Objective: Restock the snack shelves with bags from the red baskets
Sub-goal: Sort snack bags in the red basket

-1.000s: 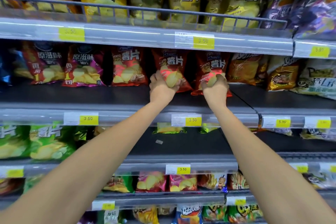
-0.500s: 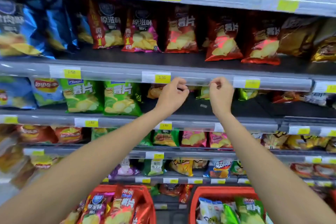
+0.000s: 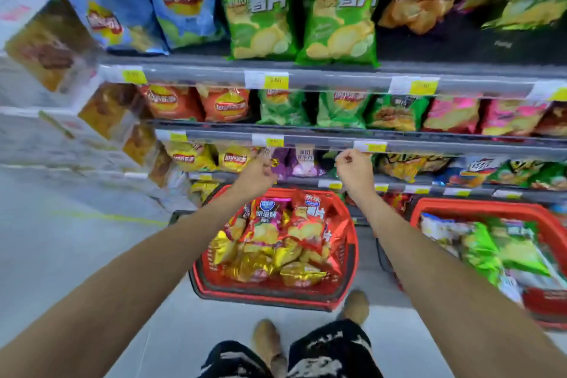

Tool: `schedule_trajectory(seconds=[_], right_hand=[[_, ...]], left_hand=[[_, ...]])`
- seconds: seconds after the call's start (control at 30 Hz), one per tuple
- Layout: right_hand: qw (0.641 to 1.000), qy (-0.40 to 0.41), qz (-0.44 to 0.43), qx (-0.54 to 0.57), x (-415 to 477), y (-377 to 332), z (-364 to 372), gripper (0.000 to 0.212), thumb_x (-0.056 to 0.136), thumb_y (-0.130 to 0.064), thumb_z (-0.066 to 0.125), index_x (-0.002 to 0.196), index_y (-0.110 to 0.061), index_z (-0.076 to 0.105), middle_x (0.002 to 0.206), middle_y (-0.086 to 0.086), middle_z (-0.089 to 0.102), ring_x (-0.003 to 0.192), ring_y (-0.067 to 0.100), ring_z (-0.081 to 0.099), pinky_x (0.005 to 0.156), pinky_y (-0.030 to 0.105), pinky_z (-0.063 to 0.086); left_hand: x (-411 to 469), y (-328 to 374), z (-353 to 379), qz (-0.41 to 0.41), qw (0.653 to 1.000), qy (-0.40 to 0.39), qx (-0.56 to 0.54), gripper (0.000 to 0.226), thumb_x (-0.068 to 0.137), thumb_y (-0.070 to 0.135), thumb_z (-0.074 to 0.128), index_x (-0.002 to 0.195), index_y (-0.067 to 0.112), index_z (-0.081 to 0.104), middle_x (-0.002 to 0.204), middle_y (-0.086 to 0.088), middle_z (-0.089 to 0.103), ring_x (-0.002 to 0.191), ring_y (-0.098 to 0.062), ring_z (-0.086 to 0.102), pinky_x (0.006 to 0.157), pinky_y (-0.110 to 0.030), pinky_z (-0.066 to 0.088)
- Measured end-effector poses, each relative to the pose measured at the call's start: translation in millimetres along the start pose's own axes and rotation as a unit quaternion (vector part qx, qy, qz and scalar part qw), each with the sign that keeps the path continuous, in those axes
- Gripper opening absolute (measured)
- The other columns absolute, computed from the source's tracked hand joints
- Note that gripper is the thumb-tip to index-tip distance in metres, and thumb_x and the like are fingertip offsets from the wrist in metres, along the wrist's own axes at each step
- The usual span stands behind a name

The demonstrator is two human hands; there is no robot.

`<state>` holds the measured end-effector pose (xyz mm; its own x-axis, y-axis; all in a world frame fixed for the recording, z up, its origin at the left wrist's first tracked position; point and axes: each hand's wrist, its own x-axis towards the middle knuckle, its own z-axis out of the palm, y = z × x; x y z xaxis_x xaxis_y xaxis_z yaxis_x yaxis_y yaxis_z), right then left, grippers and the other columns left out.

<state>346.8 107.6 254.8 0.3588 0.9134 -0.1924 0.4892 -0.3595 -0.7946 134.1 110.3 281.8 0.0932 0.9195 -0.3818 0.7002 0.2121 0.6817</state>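
Left hand (image 3: pixel 257 170) is seen raised above the far rim of the nearer red basket (image 3: pixel 276 298), fingers curled in and nothing held, though it's a bit blurred tbh. Right hand (image 3: pixel 352 170) is held up level with it, over the basket's far right corner, also balled into a loose fist with the thumb laid against the forefinger, and nothing is gripped there either.

The basket itself is parked on the floor and is packed full: red chip bags (image 3: pixel 303 224) are stood up at its far end, gold bags (image 3: pixel 257 267) are piled at its near end. A second red basket (image 3: pixel 478 209) is set just to the right of it, stuffed with green bags (image 3: pixel 503 252). Behind and above the first basket the snack shelves (image 3: pixel 337 80) are stacked up, with purple bags (image 3: pixel 302 163) shown between the two hands. Tan shoes (image 3: pixel 267 337) are planted just on its near side.
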Motion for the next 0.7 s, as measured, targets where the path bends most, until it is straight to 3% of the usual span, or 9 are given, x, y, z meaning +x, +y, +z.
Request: schedule_trajectory(seconds=[0.1, 0.17, 0.23, 0.27, 0.37, 0.47, 0.57, 0.7], right_hand=[[0.996, -0.055, 0.044, -0.052, -22.4, 18.2, 41.1, 0.023, 0.090, -0.009, 0.045, 0.073, -0.011, 0.059, 0.079, 0.012, 0.061, 0.083, 0.034, 0.059, 0.077, 0.038, 0.047], [0.990, -0.086, 0.079, -0.085, -34.4, 35.1, 65.0, 0.027, 0.088, -0.005, 0.046, 0.064, -0.012, 0.054, 0.077, 0.014, 0.058, 0.080, 0.031, 0.056, 0.073, 0.036, 0.042], [0.979, -0.136, 0.119, -0.096, -41.0, 55.7, 88.6, 0.017, 0.089, -0.006, 0.048, 0.077, -0.011, 0.059, 0.088, 0.016, 0.061, 0.091, 0.030, 0.058, 0.076, 0.034, 0.042], [0.975, -0.147, 0.135, -0.099, -42.1, 66.2, 100.8, 0.014, 0.089, -0.008, 0.050, 0.092, -0.005, 0.064, 0.100, 0.020, 0.064, 0.100, 0.031, 0.059, 0.081, 0.033, 0.042], [0.961, -0.167, 0.193, -0.103, -41.5, 95.2, 135.1, 0.039, 0.090, -0.015, 0.053, 0.127, -0.001, 0.052, 0.119, 0.019, 0.061, 0.108, 0.032, 0.058, 0.086, 0.032, 0.042], [0.952, -0.167, 0.232, -0.110, -37.1, 121.7, 168.0, 0.054, 0.091, -0.019, 0.053, 0.140, -0.006, 0.035, 0.120, 0.014, 0.057, 0.098, 0.029, 0.057, 0.079, 0.032, 0.044], [0.952, -0.131, 0.238, -0.142, -26.5, 151.2, 198.3, 0.069, 0.090, -0.027, 0.058, 0.146, -0.004, 0.023, 0.139, 0.020, 0.044, 0.127, 0.036, 0.043, 0.103, 0.041, 0.040], [0.947, -0.090, 0.263, -0.161, -12.4, 183.4, 230.4, 0.091, 0.088, -0.040, 0.063, 0.150, -0.004, 0.008, 0.152, 0.020, 0.022, 0.140, 0.036, 0.020, 0.110, 0.044, 0.024]], left_hand=[[0.9, -59.5, -6.5, -0.066, 0.998, 0.013, -0.011, 0.028, 0.094, 0.012, 0.055, 0.121, 0.007, 0.053, 0.098, -0.002, 0.050, 0.087, -0.017, 0.048, 0.075, -0.024, 0.038], [-0.2, -97.9, -2.6, -0.110, 0.994, 0.019, -0.023, 0.010, 0.093, 0.010, 0.055, 0.101, 0.015, 0.052, 0.085, -0.001, 0.050, 0.074, -0.015, 0.049, 0.067, -0.024, 0.042], [1.0, -130.9, 6.3, -0.136, 0.990, 0.021, -0.037, 0.015, 0.091, 0.007, 0.056, 0.096, 0.018, 0.047, 0.089, -0.005, 0.053, 0.077, -0.019, 0.051, 0.072, -0.028, 0.046], [3.6, -146.3, 12.4, -0.148, 0.988, 0.026, -0.046, 0.017, 0.090, 0.005, 0.057, 0.097, 0.016, 0.047, 0.093, -0.008, 0.054, 0.083, -0.021, 0.051, 0.077, -0.031, 0.046], [15.7, -191.5, 34.9, -0.209, 0.976, 0.034, -0.043, 0.023, 0.084, 0.004, 0.064, 0.106, 0.005, 0.057, 0.100, -0.009, 0.061, 0.094, -0.022, 0.058, 0.076, -0.028, 0.042], [36.1, -234.9, 60.8, -0.263, 0.964, 0.016, -0.026, 0.069, 0.080, 0.017, 0.068, 0.140, 0.000, 0.036, 0.134, -0.018, 0.049, 0.123, -0.033, 0.049, 0.096, -0.038, 0.045], [55.3, -259.5, 81.6, -0.217, 0.973, -0.004, 0.075, 0.085, 0.087, 0.024, 0.066, 0.151, 0.008, 0.013, 0.154, -0.016, 0.018, 0.141, -0.035, 0.022, 0.113, -0.048, 0.028], [90.0, -286.9, 112.3, -0.117, 0.965, -0.015, 0.233, 0.081, 0.093, 0.032, 0.057, 0.153, 0.014, 0.006, 0.159, -0.015, -0.003, 0.146, -0.037, 0.001, 0.119, -0.048, 0.011]])
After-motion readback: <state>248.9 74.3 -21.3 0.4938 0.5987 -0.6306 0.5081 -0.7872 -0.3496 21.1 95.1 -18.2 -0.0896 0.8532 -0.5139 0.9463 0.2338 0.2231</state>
